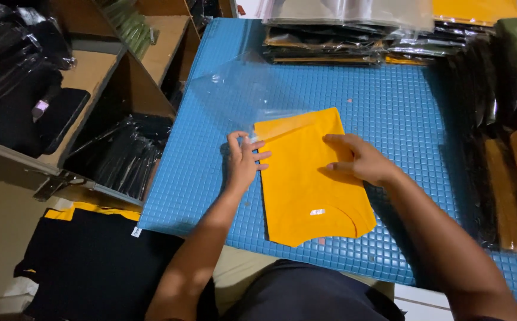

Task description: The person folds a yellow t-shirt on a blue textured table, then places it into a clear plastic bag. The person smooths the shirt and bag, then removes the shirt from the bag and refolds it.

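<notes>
A folded yellow-orange shirt (306, 184) lies on a blue quilted mat (389, 107), its collar end toward me. A clear plastic bag (240, 89) lies beyond it, with its opening over the shirt's far left corner. My left hand (243, 160) pinches the bag's edge at that corner. My right hand (359, 159) rests flat on the shirt's right side, fingers pressing the fabric down.
Stacks of bagged garments (341, 35) line the far edge of the mat, and more bagged shirts (508, 148) lie at the right. Wooden shelves (92, 77) with dark bagged clothes stand at the left. A black garment (92, 261) lies on the floor below.
</notes>
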